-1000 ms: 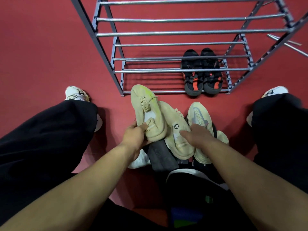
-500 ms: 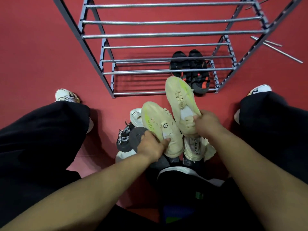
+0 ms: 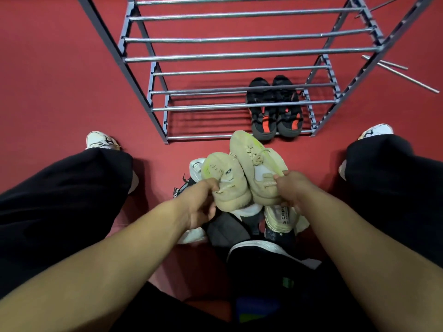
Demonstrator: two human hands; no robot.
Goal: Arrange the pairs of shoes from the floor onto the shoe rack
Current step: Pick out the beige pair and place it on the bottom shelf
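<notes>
I hold a pair of beige sneakers with yellow-green streaks above the pile. My left hand [image 3: 203, 200] grips the heel of the left beige sneaker [image 3: 225, 178]. My right hand [image 3: 291, 188] grips the heel of the right beige sneaker [image 3: 256, 164], whose toe points toward the rack. The grey metal shoe rack [image 3: 239, 106] stands just ahead on the red floor. A black pair with orange patches [image 3: 274, 109] sits on its lowest shelf at the right. Below my hands lies a pile of shoes [image 3: 239, 226], partly hidden by the beige pair.
My legs in black trousers spread to both sides, with white sneakers on my feet [image 3: 100, 141] [image 3: 376, 130]. Loose metal rods [image 3: 395, 70] lie on the floor right of the rack. The rack's upper shelves and the left of its lowest shelf hold nothing.
One second ago my left hand held one beige sneaker and my right touched the other. The sneakers swapped sides; now each hand grips one, side by side, lifted off the pile.
</notes>
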